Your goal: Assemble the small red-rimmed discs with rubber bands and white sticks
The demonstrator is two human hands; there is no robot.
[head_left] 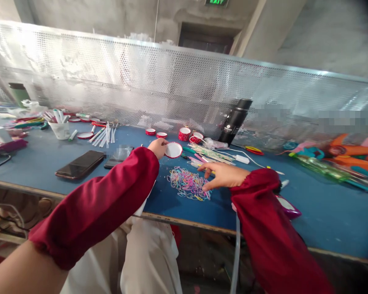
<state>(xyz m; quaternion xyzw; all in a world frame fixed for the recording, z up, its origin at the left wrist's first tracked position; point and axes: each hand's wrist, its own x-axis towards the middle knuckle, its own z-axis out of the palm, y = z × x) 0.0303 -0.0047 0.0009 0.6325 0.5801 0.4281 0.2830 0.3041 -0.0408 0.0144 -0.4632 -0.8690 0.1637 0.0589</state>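
Observation:
My left hand [158, 147] is closed on the edge of a round white lid with a red rim [173, 150], held just above the blue table [43, 159]. My right hand [222, 175] reaches over a heap of small coloured rubber bands [187, 183], fingers stretched out, thumb touching the heap's right edge. Both arms wear dark red sleeve covers. A bundle of thin sticks and straws [209, 154] lies just beyond the right hand.
Two dark phones [80, 163] lie at left. A white cup of pens [60, 129], several red-rimmed lids [85, 135] and red caps [184, 133] sit further back. A black flask [234, 120] leans on the perforated metal screen [171, 81]. Colourful toys [340, 163] lie at right.

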